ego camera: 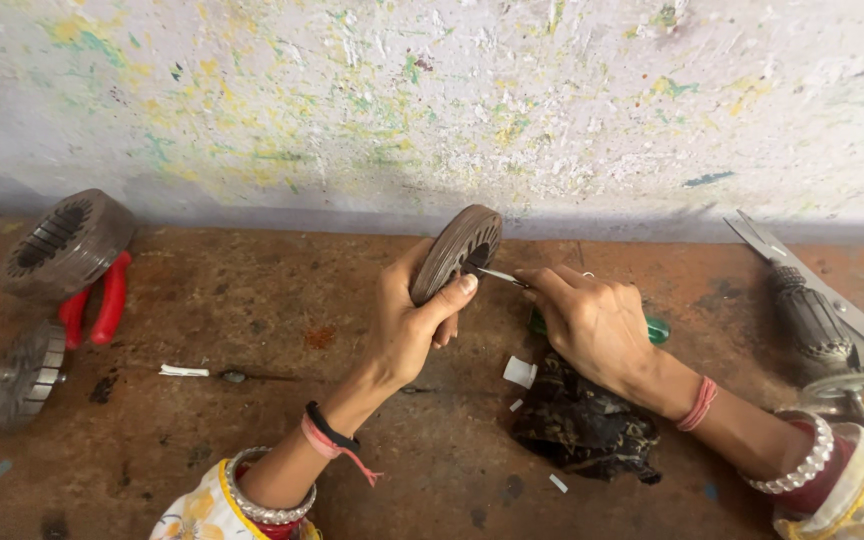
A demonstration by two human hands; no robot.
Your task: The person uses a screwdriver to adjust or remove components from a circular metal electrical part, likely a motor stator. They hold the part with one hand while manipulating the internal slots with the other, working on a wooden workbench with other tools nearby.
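Head camera, close, looking down at workbench point(252, 420), facing wall point(432, 100).

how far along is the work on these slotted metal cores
Hard to call any finished. In hand: the left hand holds a slotted round core on edge while the right hand pushes a thin metal tool into its slots. A ring core over red-handled pliers and a core on a shaft lie untouched on the left.
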